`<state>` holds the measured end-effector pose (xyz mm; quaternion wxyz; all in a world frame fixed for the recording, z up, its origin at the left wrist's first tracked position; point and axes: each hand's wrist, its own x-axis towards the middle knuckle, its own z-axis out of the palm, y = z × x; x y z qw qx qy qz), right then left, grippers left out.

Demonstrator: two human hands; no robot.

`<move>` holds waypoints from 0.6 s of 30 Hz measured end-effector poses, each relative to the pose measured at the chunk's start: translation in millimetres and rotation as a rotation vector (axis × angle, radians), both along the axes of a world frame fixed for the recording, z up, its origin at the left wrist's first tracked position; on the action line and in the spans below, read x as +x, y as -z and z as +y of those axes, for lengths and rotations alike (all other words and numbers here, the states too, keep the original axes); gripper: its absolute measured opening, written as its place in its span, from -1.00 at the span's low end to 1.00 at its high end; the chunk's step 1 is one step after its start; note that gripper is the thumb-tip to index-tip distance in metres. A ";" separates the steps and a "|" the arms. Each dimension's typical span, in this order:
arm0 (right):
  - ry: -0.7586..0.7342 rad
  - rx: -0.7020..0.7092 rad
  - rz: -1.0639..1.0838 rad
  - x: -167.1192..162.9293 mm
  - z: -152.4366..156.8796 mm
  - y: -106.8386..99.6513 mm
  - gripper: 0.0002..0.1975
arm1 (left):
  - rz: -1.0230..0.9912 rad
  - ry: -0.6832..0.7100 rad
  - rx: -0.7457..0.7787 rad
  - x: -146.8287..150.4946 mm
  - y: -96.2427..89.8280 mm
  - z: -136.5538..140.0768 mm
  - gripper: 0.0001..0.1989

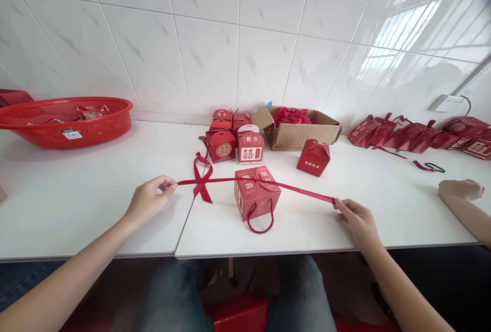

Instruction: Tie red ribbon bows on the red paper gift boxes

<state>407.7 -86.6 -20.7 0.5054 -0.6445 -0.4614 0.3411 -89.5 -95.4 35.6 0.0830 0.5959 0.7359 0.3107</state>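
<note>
A red ribbon (299, 187) is stretched across the top of a red gift box (256, 208) in front of me. My left hand (153, 196) pinches one end, off to the left of the box. At the other end, my right hand (356, 219) has the ribbon between thumb and fingers. The box is closed, with gold and white lettering, and a twisted red cord handle (261, 230) hangs down its near side. Another red ribbon (203, 173) lies looped and crossed on the table, passing under the stretched one.
Several finished red boxes (251, 149) stand behind, beside a cardboard box (301, 135) of ribbons. A lone red box (313, 158) sits right of them. A red plastic basket (76, 130) is at left. Another person's hand (460, 190) rests at right, near scissors (434, 167) and more red boxes (406, 135).
</note>
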 end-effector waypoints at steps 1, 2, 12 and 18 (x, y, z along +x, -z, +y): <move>0.006 0.006 0.012 0.1 -0.1 0.5 -0.58 | 0.002 -0.002 0.006 0.3 0.1 0.1 -0.74; 0.012 0.015 0.024 0.2 -0.2 0.9 -0.58 | 0.005 -0.005 0.014 0.6 0.1 0.2 -0.75; 0.067 0.108 0.150 0.1 -3.2 5.7 -0.60 | -0.009 -0.069 0.075 4.3 -5.8 1.2 -0.75; 0.108 0.137 0.172 -2.0 -6.1 8.2 -0.61 | -0.022 -0.083 0.096 4.6 -11.0 0.4 -0.75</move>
